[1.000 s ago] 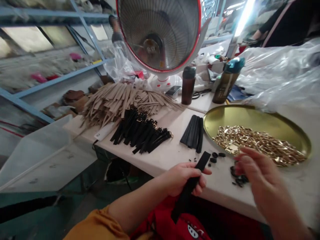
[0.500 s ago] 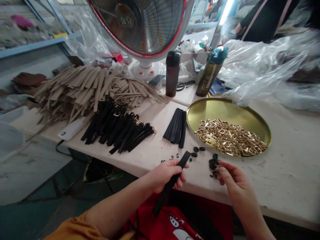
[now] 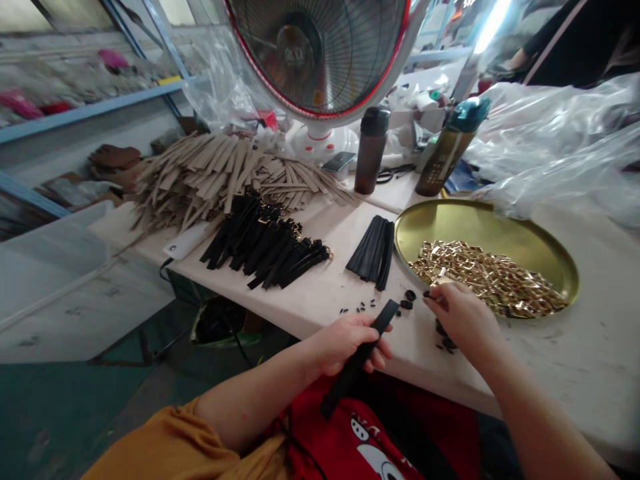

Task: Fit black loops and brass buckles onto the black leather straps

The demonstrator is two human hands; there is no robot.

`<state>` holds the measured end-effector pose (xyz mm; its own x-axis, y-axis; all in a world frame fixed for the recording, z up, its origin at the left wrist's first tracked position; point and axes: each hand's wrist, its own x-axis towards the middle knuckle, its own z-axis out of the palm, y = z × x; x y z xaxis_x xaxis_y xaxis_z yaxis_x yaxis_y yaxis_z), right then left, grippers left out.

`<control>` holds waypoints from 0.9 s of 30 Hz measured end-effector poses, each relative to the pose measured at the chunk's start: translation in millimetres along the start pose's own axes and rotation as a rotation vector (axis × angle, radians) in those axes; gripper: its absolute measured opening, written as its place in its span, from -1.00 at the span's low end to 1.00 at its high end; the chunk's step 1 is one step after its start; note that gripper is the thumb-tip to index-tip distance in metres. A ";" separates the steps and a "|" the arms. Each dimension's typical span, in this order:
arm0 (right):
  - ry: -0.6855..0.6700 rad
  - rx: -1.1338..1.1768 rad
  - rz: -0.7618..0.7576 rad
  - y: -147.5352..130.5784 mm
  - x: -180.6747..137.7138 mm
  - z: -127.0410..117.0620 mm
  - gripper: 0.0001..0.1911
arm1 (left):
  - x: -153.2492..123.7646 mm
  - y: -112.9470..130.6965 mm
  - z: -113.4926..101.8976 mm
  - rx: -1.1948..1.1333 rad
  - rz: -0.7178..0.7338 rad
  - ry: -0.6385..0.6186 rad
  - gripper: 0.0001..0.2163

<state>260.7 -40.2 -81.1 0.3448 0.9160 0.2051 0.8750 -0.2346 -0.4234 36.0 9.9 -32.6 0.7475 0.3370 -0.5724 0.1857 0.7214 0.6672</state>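
My left hand (image 3: 350,341) is closed around a black strap (image 3: 345,380) that slants from the table edge down over my lap. My right hand (image 3: 463,317) lies on the table at the near rim of the round gold tray (image 3: 480,223), its fingers pinched together over small black loops (image 3: 406,299); what the fingertips hold I cannot make out. The tray carries a heap of gold metal buckles (image 3: 490,280).
A bundle of bare black straps (image 3: 374,252) lies left of the tray, a pile of black straps with buckles (image 3: 267,243) further left, tan strips (image 3: 220,177) behind. A fan heater (image 3: 323,57), two bottles (image 3: 371,150) and clear plastic sheeting (image 3: 560,153) stand at the back.
My right hand has moved forward from the table edge to the black loops at the tray's rim. My left hand keeps the strap in the same grip.
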 end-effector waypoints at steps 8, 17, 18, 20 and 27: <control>-0.076 1.270 0.692 -41.8 -77.8 4.8 -0.71 | -10.8 -9.1 4.1 -0.059 -0.112 -0.227 -0.75; -0.043 1.752 0.889 -60.6 -97.9 11.8 -0.69 | -18.2 -6.1 10.1 0.534 0.008 -0.150 -0.85; -0.029 1.755 0.885 -60.7 -98.1 13.2 -0.70 | -19.0 -6.1 9.3 0.607 0.031 -0.143 -0.85; -0.006 1.750 0.879 -60.8 -98.1 15.8 -0.70 | -20.2 -7.6 7.8 0.717 0.069 -0.146 -0.82; -0.005 1.627 0.800 -65.9 -102.0 14.0 -0.69 | -22.6 -11.5 9.9 1.000 0.106 -0.107 -0.78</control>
<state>163.0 -113.6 -86.5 0.4657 0.7559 -0.4601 -0.6544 -0.0558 -0.7541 23.2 -12.0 -22.6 0.8354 0.2785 -0.4738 0.5274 -0.1638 0.8337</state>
